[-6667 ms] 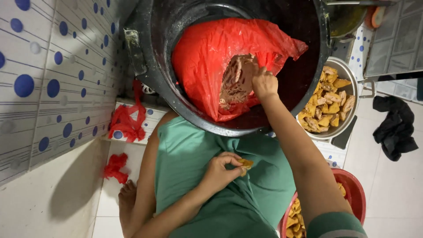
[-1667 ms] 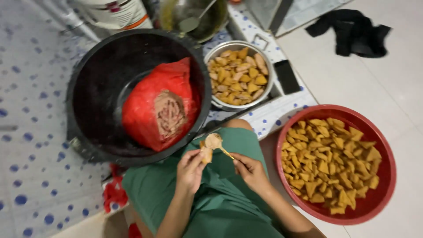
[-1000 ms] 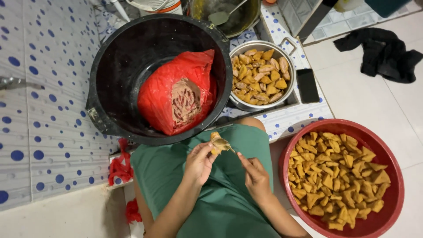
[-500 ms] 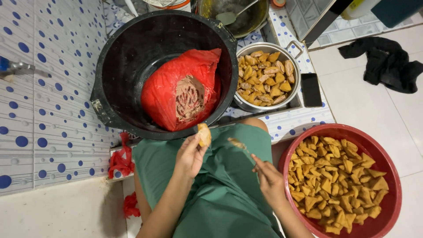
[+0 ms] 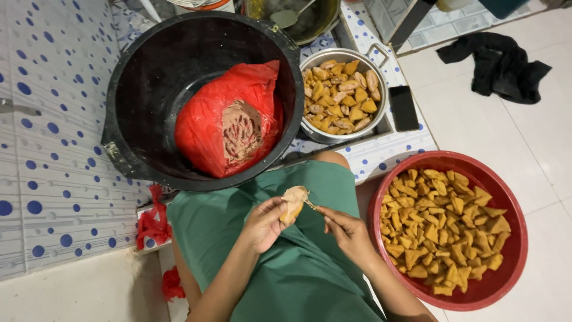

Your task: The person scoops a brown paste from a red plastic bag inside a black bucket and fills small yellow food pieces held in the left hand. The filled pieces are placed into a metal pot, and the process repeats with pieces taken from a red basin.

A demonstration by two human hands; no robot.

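Left hand (image 5: 265, 222) closed around a golden tofu puff (image 5: 293, 201), held upright over the lap, its open top showing pale filling. Right hand (image 5: 348, 229) pinches a thin stick-like tool (image 5: 311, 205) whose tip touches the puff's opening; what the tool is cannot be told for certain. Both hands work above a green garment (image 5: 298, 274) covering the seated person's knees.

Just ahead of the knees, a large black tub (image 5: 149, 89) holds a red plastic bag (image 5: 208, 125) opened on a brownish minced paste (image 5: 241, 128), of which a good mound remains. Beside the tub, a metal pot (image 5: 310, 128) is filled with puffs; to the person's right, a red basin (image 5: 506, 262) holds a wide layer of similar pieces. Which vessel holds filled pieces and which unfilled cannot be told. Judged from the paste remaining and both containers well stocked, the work appears mid-course. A dark cloth (image 5: 497, 62) lies on the floor, well apart.
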